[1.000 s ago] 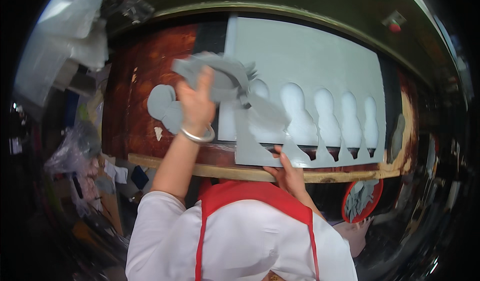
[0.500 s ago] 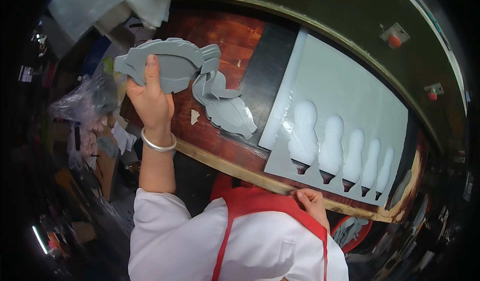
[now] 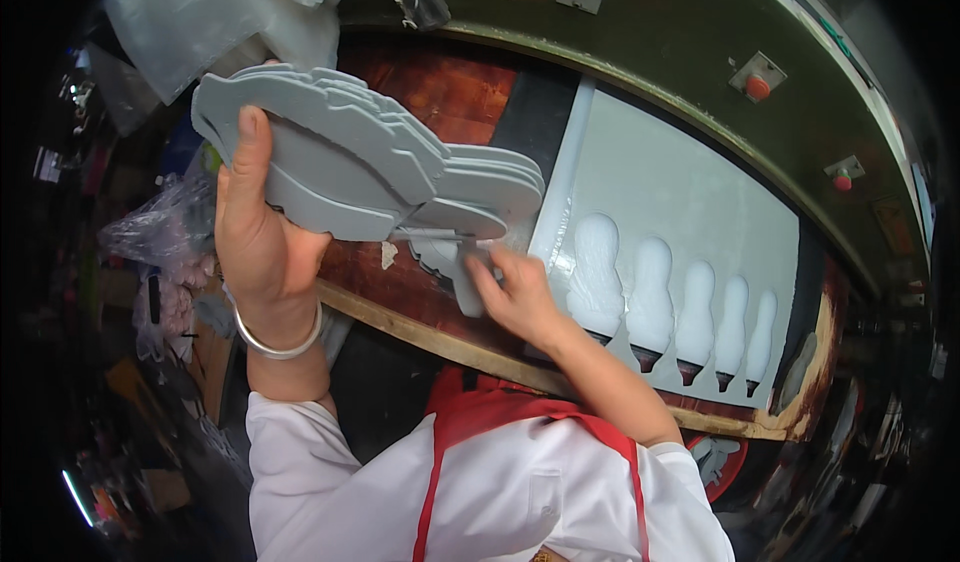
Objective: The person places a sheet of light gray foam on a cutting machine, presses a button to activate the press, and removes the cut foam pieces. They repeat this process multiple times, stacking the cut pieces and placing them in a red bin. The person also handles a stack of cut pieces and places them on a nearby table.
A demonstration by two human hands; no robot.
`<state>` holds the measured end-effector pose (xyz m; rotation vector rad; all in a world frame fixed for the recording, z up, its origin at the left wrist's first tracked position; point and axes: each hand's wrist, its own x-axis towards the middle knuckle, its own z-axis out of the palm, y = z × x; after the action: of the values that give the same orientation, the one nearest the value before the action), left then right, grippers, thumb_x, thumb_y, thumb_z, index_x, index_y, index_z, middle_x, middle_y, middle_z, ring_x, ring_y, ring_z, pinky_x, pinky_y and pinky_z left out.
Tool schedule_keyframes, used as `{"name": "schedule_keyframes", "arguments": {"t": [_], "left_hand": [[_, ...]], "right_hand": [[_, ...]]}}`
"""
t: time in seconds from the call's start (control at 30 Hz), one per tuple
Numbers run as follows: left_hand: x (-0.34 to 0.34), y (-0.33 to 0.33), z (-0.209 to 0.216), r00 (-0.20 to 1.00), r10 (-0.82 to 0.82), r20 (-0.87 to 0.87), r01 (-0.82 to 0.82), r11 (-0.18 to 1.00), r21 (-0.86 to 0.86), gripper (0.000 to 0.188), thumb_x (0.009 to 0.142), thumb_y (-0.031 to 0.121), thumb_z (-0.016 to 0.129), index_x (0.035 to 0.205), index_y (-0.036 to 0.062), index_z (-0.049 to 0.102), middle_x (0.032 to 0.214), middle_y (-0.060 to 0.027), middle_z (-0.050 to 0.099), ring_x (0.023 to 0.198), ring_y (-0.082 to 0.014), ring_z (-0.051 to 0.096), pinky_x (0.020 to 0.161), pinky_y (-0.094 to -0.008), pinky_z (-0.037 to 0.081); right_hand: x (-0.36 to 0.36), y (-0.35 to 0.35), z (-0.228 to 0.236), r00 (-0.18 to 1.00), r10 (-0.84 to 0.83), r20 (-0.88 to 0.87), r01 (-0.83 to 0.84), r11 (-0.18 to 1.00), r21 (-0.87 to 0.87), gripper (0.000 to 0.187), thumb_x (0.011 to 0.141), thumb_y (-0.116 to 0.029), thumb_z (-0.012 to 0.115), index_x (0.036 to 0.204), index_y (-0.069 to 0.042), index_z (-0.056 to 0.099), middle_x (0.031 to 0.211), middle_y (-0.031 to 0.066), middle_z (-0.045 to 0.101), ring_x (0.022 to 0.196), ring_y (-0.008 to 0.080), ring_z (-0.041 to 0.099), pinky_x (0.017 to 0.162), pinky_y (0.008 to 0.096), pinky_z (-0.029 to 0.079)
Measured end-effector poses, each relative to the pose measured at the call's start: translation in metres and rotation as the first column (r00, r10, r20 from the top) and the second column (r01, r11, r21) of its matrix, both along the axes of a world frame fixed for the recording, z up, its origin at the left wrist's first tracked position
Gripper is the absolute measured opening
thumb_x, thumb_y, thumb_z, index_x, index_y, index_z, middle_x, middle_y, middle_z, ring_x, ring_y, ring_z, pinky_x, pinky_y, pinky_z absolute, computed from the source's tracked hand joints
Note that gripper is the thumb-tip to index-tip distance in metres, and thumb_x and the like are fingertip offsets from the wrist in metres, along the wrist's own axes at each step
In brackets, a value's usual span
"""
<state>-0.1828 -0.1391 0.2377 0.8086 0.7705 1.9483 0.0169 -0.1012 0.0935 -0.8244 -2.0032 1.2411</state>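
Note:
My left hand [image 3: 265, 232] grips a stack of grey sole-shaped foam sheets [image 3: 330, 162], raised above the dark red table, with the thumb across the top sheet. The stack's rounded ends fan out to the right. Below those ends, the curled fingers of my right hand [image 3: 515, 297] close at a narrow grey foam piece [image 3: 466, 284] that hangs down; the fingertips are partly hidden. Behind it, more grey foam [image 3: 430, 257] lies on the table, mostly covered by the stack.
To the right, a grey sheet [image 3: 700, 172] with several sole-shaped cutouts lies on a white board [image 3: 597, 272] under a green machine beam [image 3: 680, 32] with red buttons [image 3: 757, 88]. A red bucket [image 3: 735, 467] holds grey scraps. Clear plastic bags [image 3: 165, 217] are at left.
My left hand has brought the foam stack nearer and tilted it, lifting most of the trailing pieces. My right hand has moved from beside the apron up and left to the hanging foam.

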Motion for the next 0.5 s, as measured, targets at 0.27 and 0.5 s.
{"name": "schedule_keyframes", "arguments": {"t": [0.27, 0.5], "left_hand": [[-0.045, -0.005, 0.006, 0.959, 0.271, 0.084, -0.264, 0.960, -0.088, 0.029, 0.097, 0.024, 0.055, 0.114, 0.0006, 0.056, 0.110, -0.0078, 0.062, 0.102, -0.0201, 0.060, 0.089, -0.0341, 0.049], [-0.025, 0.001, -0.074, 0.311, 0.626, -0.715, -0.701, 0.659, 0.272, 0.024, 0.092, 0.015, 0.061, 0.109, -0.0022, 0.061, 0.110, -0.0097, 0.064, 0.098, -0.0216, 0.062, 0.087, -0.0354, 0.050]], "right_hand": [[0.209, 0.009, -0.008, 0.946, -0.051, 0.319, 0.212, 0.844, -0.493, 0.016, 0.091, -0.015, 0.060, 0.084, -0.002, 0.064, 0.064, -0.0086, 0.050, 0.058, 0.0025, 0.041, 0.048, 0.0235, 0.032], [0.289, 0.008, -0.022, 0.227, -0.820, 0.526, 0.575, 0.549, 0.607, 0.046, 0.088, -0.016, 0.065, 0.128, 0.000, 0.051, 0.124, 0.0174, 0.054, 0.111, 0.0261, 0.055, 0.089, 0.0363, 0.047]]}}
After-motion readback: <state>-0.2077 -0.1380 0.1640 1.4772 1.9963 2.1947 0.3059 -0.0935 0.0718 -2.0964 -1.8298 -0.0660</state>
